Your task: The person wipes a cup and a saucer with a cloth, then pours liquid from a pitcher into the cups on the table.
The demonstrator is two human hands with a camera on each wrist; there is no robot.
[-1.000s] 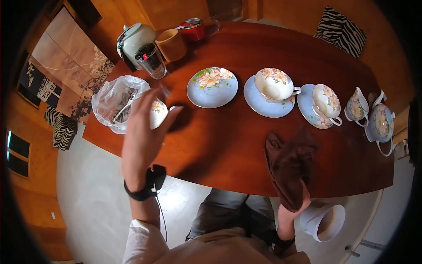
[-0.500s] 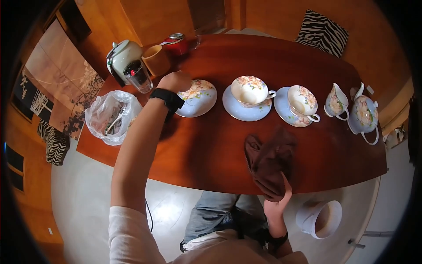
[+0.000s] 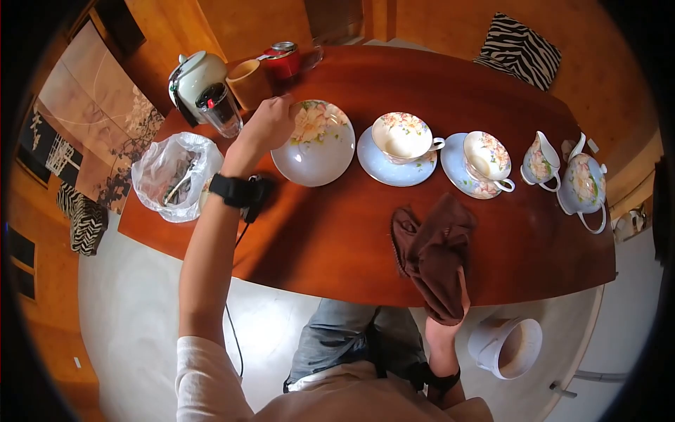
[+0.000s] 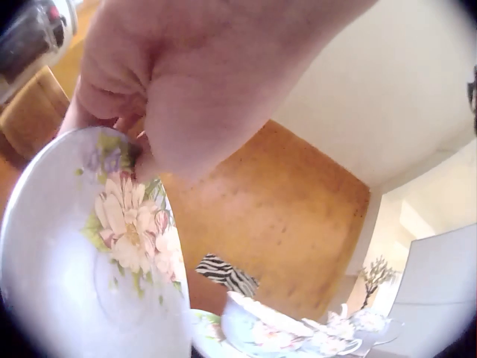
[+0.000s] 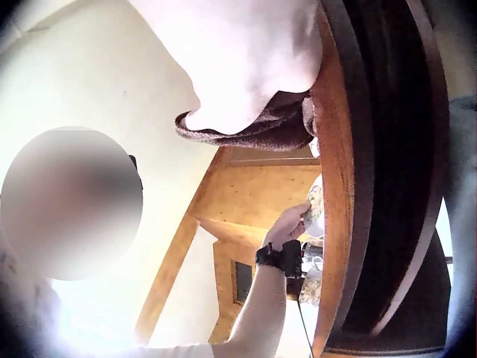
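Note:
My left hand [image 3: 271,125] pinches the rim of a floral saucer [image 3: 314,158]; in the left wrist view the saucer [image 4: 89,261] is tilted under the fingers. In my right hand [image 3: 443,329] is a bunched brown cloth [image 3: 437,253] at the table's front edge; the right wrist view shows the cloth [image 5: 253,134] partly hidden by that hand. Right of the held saucer, a floral cup [image 3: 402,141] stands on a blue saucer [image 3: 387,172], and another cup [image 3: 485,156] on a second saucer [image 3: 457,169].
A plastic bag [image 3: 176,176] lies at the table's left, near a glass [image 3: 223,116], a pale jar [image 3: 200,77], a wooden cup [image 3: 249,84] and a red tin [image 3: 283,62]. To the right stand a creamer [image 3: 540,162] and teapot [image 3: 583,183]. A bucket [image 3: 506,348] sits below.
My left hand has moved from beside the plastic bag to the floral saucer, taken hold of its rim and raised it. The right hand keeps the cloth.

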